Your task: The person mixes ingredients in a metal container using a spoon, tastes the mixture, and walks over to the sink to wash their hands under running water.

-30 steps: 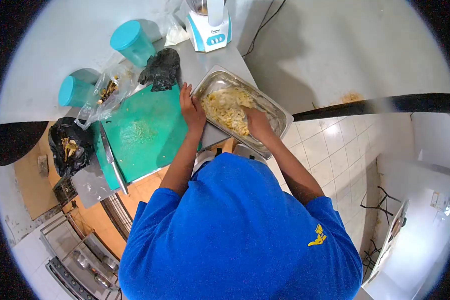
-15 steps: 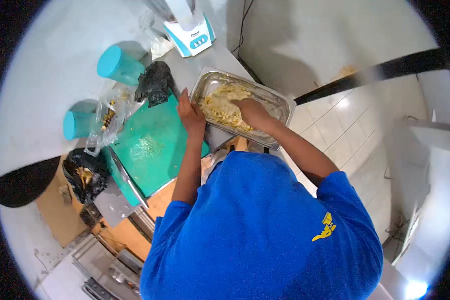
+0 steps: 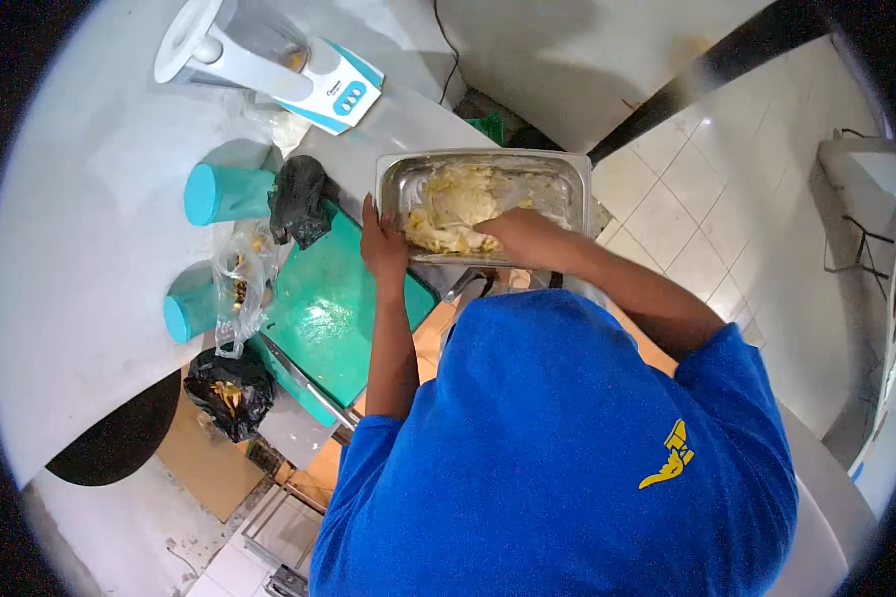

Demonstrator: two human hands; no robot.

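A rectangular metal tray (image 3: 582, 184) holds a pale, lumpy yellowish mixture (image 3: 458, 199). My left hand (image 3: 383, 239) lies against the tray's left end, its thumb and fingers spread along the rim. Inside the tray, my right hand (image 3: 523, 237) is at the mixture's lower right edge, fingers pointing left. Its fingertips are partly hidden, so what they hold cannot be made out. Left of the tray is a green cutting board (image 3: 324, 308), with a knife (image 3: 304, 378) along its lower left edge.
A white and blue blender (image 3: 338, 92) stands at the upper left. Two turquoise-lidded containers (image 3: 231, 194), a crumpled black bag (image 3: 299, 199), a clear bag (image 3: 241, 289) and an open black bag with scraps (image 3: 227, 396) lie left of the board. Tiled floor shows at right.
The view has turned, and the tray now looks level instead of slanted. My right hand has shifted within the mixture, which is more bunched up. My left hand stays at the tray's left end.
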